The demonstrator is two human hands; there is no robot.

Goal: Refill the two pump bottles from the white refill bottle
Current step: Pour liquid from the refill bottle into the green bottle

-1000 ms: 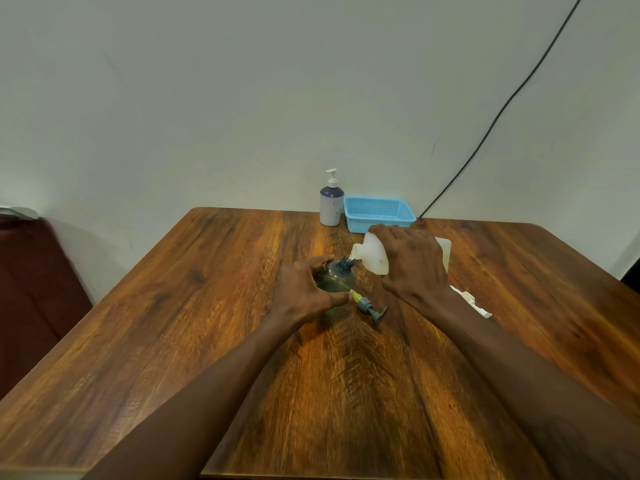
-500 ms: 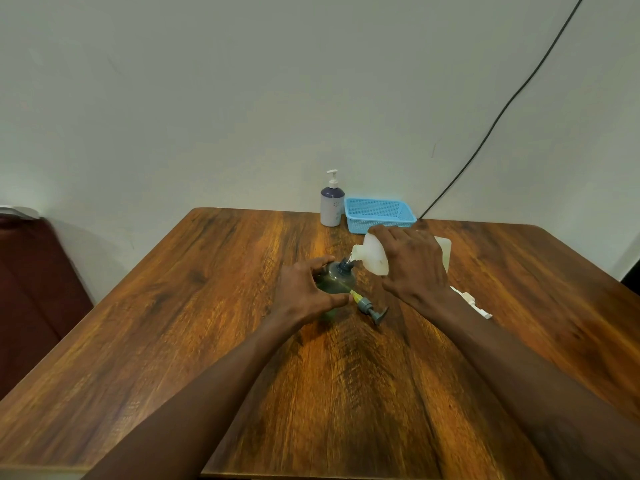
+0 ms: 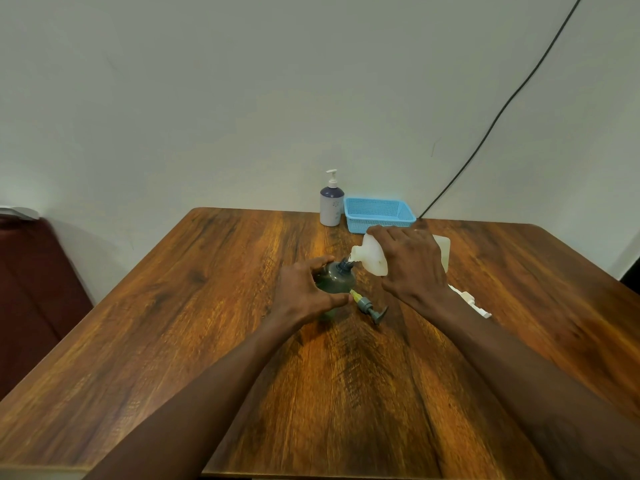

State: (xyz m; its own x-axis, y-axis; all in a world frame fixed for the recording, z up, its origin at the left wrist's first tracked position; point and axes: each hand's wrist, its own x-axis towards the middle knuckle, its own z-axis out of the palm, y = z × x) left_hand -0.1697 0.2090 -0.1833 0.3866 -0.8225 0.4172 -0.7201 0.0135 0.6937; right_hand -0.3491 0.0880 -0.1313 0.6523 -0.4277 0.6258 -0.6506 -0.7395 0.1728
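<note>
My left hand (image 3: 304, 292) wraps around a dark grey-green pump bottle (image 3: 335, 279) that stands upright on the table (image 3: 173, 323) with its neck uncapped. Tipped sideways in my right hand (image 3: 412, 265) is the white refill bottle (image 3: 372, 254), its spout touching the dark bottle's neck. The grey pump head (image 3: 370, 306) with a yellow tube lies on the table just right of the dark bottle. A second pump bottle (image 3: 331, 202), white with a purple shoulder and white pump, stands at the table's far edge.
A blue plastic basket (image 3: 379, 211) sits next to the white pump bottle at the far edge. A white pump part (image 3: 471, 301) lies under my right wrist. A black cable (image 3: 502, 109) runs down the wall. A dark red seat (image 3: 31, 289) is at left.
</note>
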